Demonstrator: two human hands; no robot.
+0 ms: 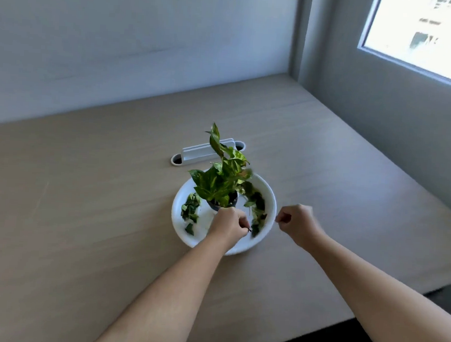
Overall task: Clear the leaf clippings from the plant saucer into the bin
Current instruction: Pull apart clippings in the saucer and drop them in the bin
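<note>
A white round saucer [184, 194] sits on the wooden table, with a small potted plant [222, 181] standing in its middle. Dark green leaf clippings lie in two heaps: one on the saucer's left side [190, 211] and one curving along its right side [258, 207]. My left hand [228, 224] is over the saucer's near part, fingers pinched on the stem of a clipping [254, 230] from the right heap. My right hand [297, 222] hovers just outside the saucer's right rim, curled into a fist with nothing visible in it. No bin is in view.
A white cable-port cover [207, 152] is set into the table [82, 214] just behind the plant. A grey wall runs along the back and right, with a window [428, 35] at the upper right. The table's front edge drops to a dark floor at the lower right.
</note>
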